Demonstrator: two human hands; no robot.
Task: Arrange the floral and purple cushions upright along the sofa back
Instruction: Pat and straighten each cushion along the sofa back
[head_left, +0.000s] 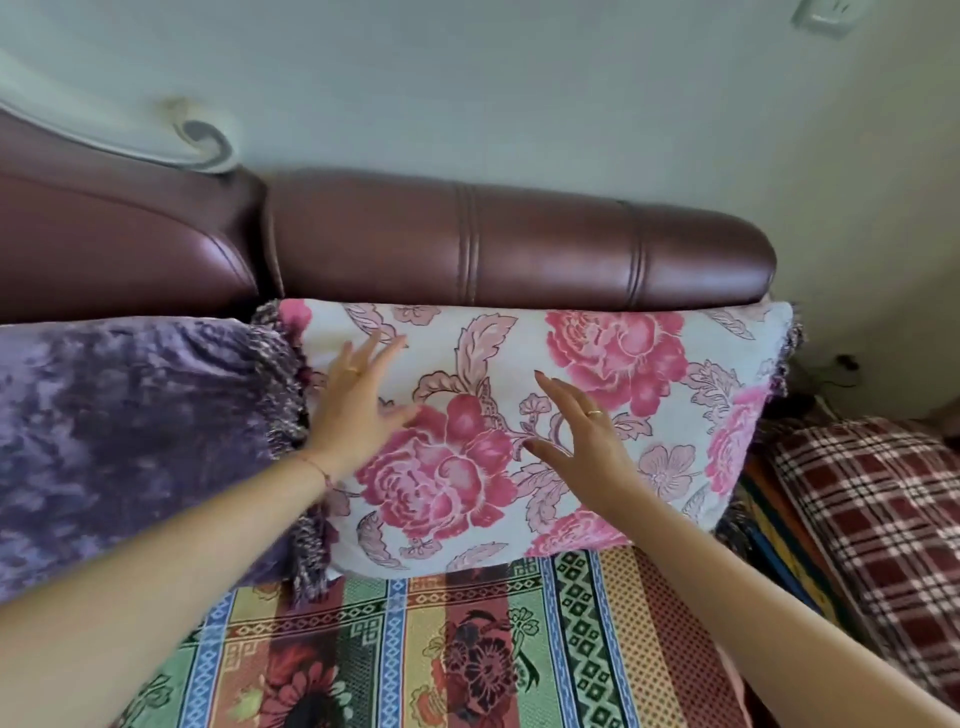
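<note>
A white cushion with big pink flowers (613, 358) stands upright against the brown leather sofa back (519, 244), fringed at both ends. A crushed purple velvet cushion (130, 431) leans beside it on the left, touching its fringe. My left hand (358, 400) lies flat on the floral cushion's left part, fingers spread. My right hand (587, 441) hovers open at the cushion's middle, fingers apart; I cannot tell if it touches the fabric. Neither hand grips anything.
A striped, patterned throw (467, 649) covers the seat in front. A dark red plaid cushion (878, 514) lies at the right end of the sofa. The pale wall (519, 78) rises directly behind the sofa back.
</note>
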